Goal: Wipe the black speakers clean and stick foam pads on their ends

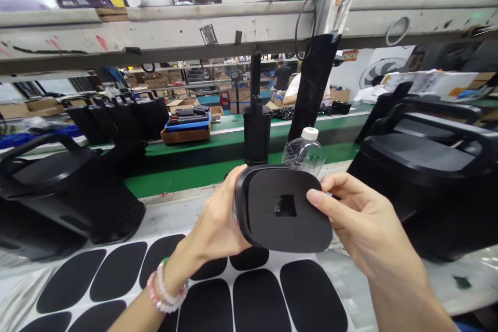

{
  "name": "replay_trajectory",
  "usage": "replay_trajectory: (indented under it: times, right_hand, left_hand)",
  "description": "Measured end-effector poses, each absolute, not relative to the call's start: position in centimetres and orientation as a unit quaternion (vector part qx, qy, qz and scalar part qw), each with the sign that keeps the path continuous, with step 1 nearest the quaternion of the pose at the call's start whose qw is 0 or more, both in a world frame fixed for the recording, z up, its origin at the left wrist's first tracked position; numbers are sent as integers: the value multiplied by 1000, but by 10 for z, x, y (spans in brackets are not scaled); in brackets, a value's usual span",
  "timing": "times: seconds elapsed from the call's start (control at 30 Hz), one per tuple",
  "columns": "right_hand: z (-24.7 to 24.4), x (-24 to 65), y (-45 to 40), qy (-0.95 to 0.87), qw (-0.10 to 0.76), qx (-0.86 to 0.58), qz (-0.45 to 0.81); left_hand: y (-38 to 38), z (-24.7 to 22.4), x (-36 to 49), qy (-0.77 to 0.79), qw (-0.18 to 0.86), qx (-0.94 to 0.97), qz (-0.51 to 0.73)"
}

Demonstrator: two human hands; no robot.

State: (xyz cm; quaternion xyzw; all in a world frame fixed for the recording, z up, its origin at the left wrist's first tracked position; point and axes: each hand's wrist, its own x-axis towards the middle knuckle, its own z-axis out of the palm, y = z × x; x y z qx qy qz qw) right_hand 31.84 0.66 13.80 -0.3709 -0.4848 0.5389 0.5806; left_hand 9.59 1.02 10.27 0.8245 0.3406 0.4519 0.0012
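My left hand (pixel 218 220) is wrapped round a black plastic housing (pixel 243 207) with rounded corners, its end face tilted up toward me. Over that face lies a thin black rounded pad (pixel 268 228), shifted to the right of the housing's edge. A small dark rectangle shows at the pad's middle; whether it is a hole I cannot tell. Between thumb and fingers my right hand (pixel 363 223) pinches the pad's right edge. Beneath my hands, a white backing sheet (pixel 277 260) carries several matching black pads (pixel 259 301).
Black handled units stand left (pixel 73 192) and right (pixel 420 166). A clear bottle (pixel 303 155) is just behind the housing. Beyond runs a green conveyor belt (pixel 155 179) with a cardboard box (pixel 187 132). A loaded shelf (pixel 163 31) crosses overhead. Another person (pixel 293 88) sits farther back.
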Motion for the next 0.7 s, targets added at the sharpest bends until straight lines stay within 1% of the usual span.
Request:
replay_trajectory:
  times: [0.2, 0.47, 0.7]
  right_hand:
    - [140, 314, 9, -475, 597, -388, 518]
    - [138, 312, 9, -481, 600, -379, 515]
    - [138, 312, 9, -489, 608, -390, 489]
  left_hand:
    - [11, 102, 97, 329, 28, 824, 461]
    - [11, 103, 95, 331, 19, 822, 463]
    - [11, 100, 94, 335, 25, 821, 462]
